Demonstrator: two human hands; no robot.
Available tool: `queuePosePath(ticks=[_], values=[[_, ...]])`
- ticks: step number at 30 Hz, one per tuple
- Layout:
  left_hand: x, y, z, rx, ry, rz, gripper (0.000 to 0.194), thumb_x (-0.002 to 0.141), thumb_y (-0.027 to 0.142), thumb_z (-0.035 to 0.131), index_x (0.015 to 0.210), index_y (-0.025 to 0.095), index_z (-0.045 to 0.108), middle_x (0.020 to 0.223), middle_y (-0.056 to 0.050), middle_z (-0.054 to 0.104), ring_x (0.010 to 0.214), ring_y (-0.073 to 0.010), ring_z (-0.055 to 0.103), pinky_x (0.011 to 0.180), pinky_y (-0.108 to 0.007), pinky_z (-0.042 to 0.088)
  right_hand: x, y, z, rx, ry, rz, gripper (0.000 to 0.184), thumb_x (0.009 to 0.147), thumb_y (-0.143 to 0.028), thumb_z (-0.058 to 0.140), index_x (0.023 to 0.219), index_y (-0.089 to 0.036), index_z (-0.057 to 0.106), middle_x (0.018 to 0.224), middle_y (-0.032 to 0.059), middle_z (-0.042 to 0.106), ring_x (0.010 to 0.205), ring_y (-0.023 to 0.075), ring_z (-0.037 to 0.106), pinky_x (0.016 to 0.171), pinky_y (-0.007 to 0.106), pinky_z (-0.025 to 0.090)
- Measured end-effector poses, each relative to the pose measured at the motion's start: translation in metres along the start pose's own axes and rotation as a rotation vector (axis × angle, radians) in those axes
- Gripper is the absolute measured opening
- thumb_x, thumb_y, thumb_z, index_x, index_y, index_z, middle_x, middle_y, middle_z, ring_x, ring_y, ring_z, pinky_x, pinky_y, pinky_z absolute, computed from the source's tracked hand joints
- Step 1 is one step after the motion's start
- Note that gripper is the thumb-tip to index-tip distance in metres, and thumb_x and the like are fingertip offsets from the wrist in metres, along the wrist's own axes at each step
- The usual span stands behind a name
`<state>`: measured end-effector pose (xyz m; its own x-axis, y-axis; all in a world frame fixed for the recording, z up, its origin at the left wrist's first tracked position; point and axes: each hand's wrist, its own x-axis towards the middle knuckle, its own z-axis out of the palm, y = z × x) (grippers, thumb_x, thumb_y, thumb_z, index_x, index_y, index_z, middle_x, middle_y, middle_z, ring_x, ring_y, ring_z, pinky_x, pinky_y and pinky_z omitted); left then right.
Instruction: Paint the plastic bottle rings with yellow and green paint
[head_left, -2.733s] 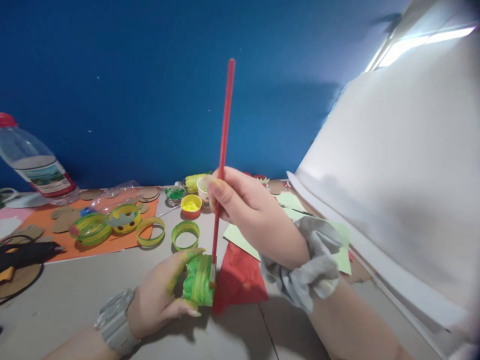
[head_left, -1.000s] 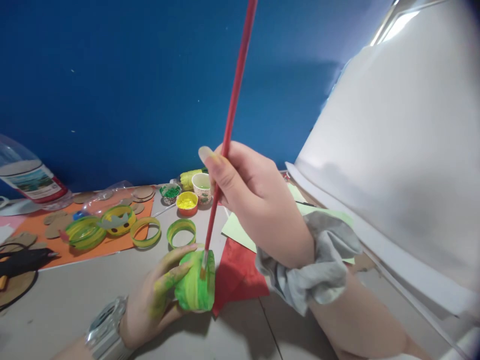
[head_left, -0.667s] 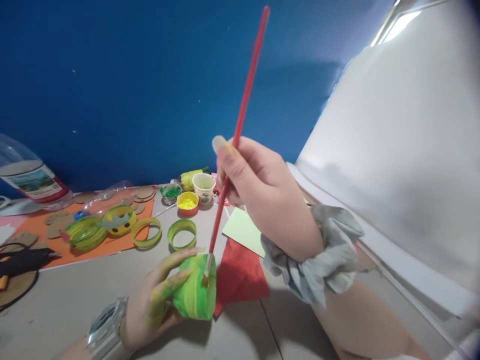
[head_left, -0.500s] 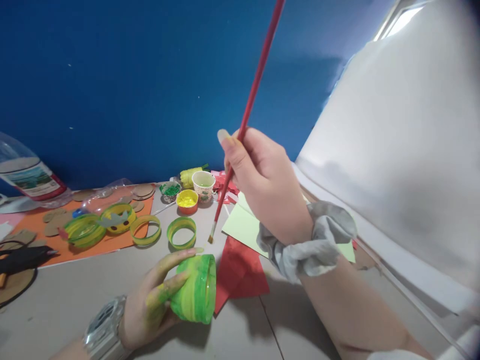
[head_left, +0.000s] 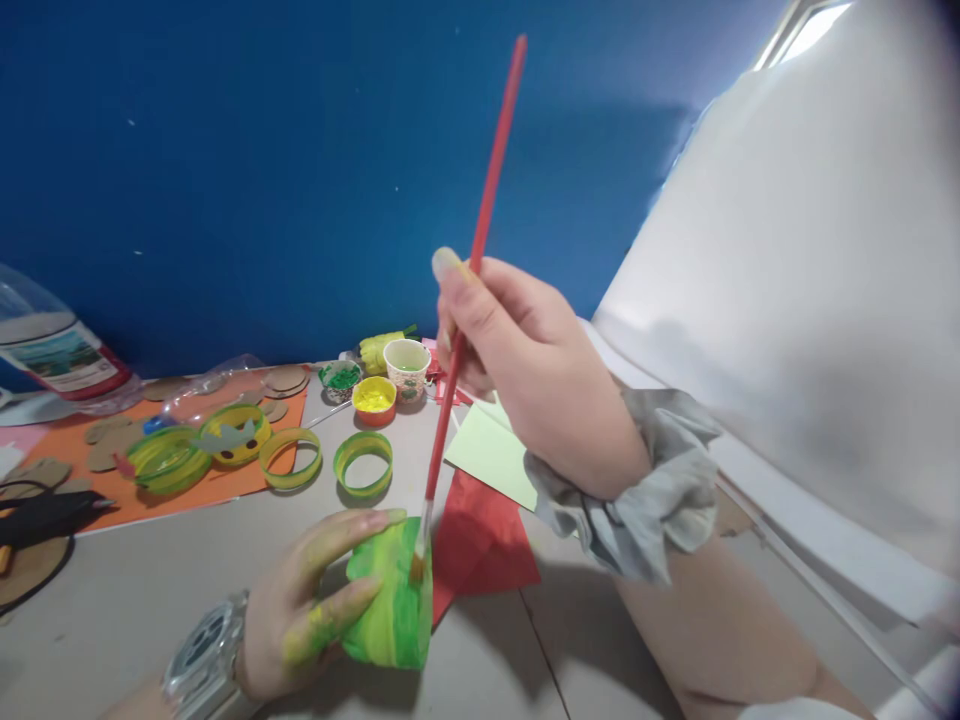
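My left hand (head_left: 307, 600), with a watch on its wrist and yellow paint on the fingers, is closed around a green and yellow painted plastic bottle piece (head_left: 382, 620) lying on its side. A red-handled paintbrush (head_left: 491, 190) is pinched in my right hand (head_left: 517, 360). Its bristles touch the green band near the cup-like piece's right rim. A grey scrunchie (head_left: 637, 490) circles my right wrist. Just beyond my left hand, a green and yellow ring (head_left: 363, 466) rests on the table.
Yellow paint (head_left: 374, 398), green paint (head_left: 341, 378) and a paper cup (head_left: 407, 368) of liquid stand at the back. More painted rings lie on orange paper (head_left: 217, 500) to the left, near a plastic bottle (head_left: 60, 350) and a black glue gun (head_left: 52, 520). Red paper (head_left: 487, 550) and pale green paper (head_left: 491, 450) lie right.
The paintbrush has come down from above the table onto the painted piece. My left hand has turned the piece slightly, so its open end shows less.
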<state>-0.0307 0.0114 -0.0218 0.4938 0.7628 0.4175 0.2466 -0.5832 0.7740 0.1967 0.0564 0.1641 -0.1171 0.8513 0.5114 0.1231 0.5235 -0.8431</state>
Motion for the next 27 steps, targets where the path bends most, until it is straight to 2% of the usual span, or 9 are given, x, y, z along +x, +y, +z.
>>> queuePosePath(ticks=[2,6,8,10,13,17,20,24,27], values=[[0.004,0.006,0.001,-0.031,0.070,-0.013,0.035,0.092,0.040,0.054,0.127,0.039,0.056,0.126,-0.001,0.066,0.118,-0.0259,0.060,0.102,-0.043,0.049,-0.001,0.000,0.000,-0.013,-0.029,0.001,0.037,0.095,-0.044,0.048,0.067,-0.020,0.044,0.060,-0.0049,0.046,0.049,0.0045,0.041,0.045,0.019,0.036],[0.009,0.016,0.004,-0.129,0.129,-0.001,0.033,0.094,0.042,0.050,0.125,0.037,0.060,0.122,0.002,0.069,0.114,-0.0224,0.061,0.103,-0.036,0.047,0.000,0.003,-0.003,-0.184,0.068,-0.115,0.033,0.096,-0.038,0.047,0.069,-0.020,0.045,0.059,-0.0055,0.043,0.048,0.0042,0.038,0.044,0.018,0.034],[0.010,0.021,0.006,-0.169,0.168,0.004,0.032,0.093,0.041,0.052,0.122,0.035,0.064,0.120,0.001,0.070,0.114,-0.0225,0.061,0.103,-0.034,0.046,0.001,0.005,-0.004,-0.128,0.068,-0.116,0.034,0.096,-0.041,0.046,0.068,-0.020,0.045,0.058,-0.0059,0.042,0.047,0.0039,0.038,0.044,0.018,0.034],[0.011,0.024,0.008,-0.203,0.201,-0.008,0.030,0.091,0.038,0.057,0.119,0.035,0.066,0.118,0.002,0.071,0.112,-0.0221,0.061,0.102,-0.032,0.045,0.002,0.007,-0.003,-0.014,0.011,-0.084,0.036,0.095,-0.044,0.045,0.068,-0.020,0.045,0.058,-0.0058,0.043,0.047,0.0039,0.039,0.044,0.017,0.036],[0.012,0.028,0.008,-0.250,0.208,-0.040,0.029,0.089,0.039,0.060,0.118,0.039,0.066,0.118,0.006,0.071,0.110,-0.0199,0.061,0.102,-0.028,0.044,0.002,0.011,-0.001,-0.034,-0.032,-0.087,0.036,0.094,-0.046,0.046,0.069,-0.020,0.046,0.060,-0.0053,0.046,0.049,0.0043,0.041,0.044,0.017,0.036],[0.014,0.032,0.008,-0.304,0.228,-0.080,0.028,0.088,0.042,0.060,0.115,0.042,0.068,0.115,0.006,0.072,0.109,-0.0190,0.061,0.100,-0.026,0.043,0.001,0.008,-0.002,-0.260,0.065,-0.157,0.035,0.096,-0.041,0.045,0.068,-0.020,0.043,0.056,-0.0065,0.041,0.046,0.0043,0.035,0.042,0.018,0.030],[0.015,0.034,0.008,-0.342,0.266,-0.118,0.026,0.086,0.043,0.063,0.112,0.041,0.070,0.113,0.005,0.073,0.109,-0.0200,0.061,0.099,-0.027,0.043,0.000,0.002,-0.003,-0.184,0.082,-0.146,0.036,0.097,-0.042,0.044,0.068,-0.021,0.044,0.056,-0.0067,0.040,0.045,0.0039,0.036,0.042,0.017,0.031],[0.015,0.039,0.007,-0.346,0.302,-0.149,0.023,0.086,0.044,0.063,0.108,0.042,0.072,0.110,0.005,0.074,0.107,-0.0193,0.063,0.099,-0.026,0.043,0.000,0.002,-0.003,-0.092,0.009,-0.117,0.038,0.096,-0.048,0.042,0.069,-0.021,0.046,0.059,-0.0054,0.044,0.047,0.0048,0.040,0.044,0.019,0.034],[0.017,0.042,0.007,-0.334,0.298,-0.112,0.023,0.086,0.047,0.062,0.107,0.043,0.072,0.107,0.007,0.075,0.104,-0.0176,0.064,0.096,-0.023,0.044,0.002,0.009,-0.003,-0.290,-0.001,-0.146,0.039,0.095,-0.049,0.043,0.068,-0.021,0.043,0.058,-0.0051,0.043,0.049,0.0059,0.036,0.044,0.020,0.031]])
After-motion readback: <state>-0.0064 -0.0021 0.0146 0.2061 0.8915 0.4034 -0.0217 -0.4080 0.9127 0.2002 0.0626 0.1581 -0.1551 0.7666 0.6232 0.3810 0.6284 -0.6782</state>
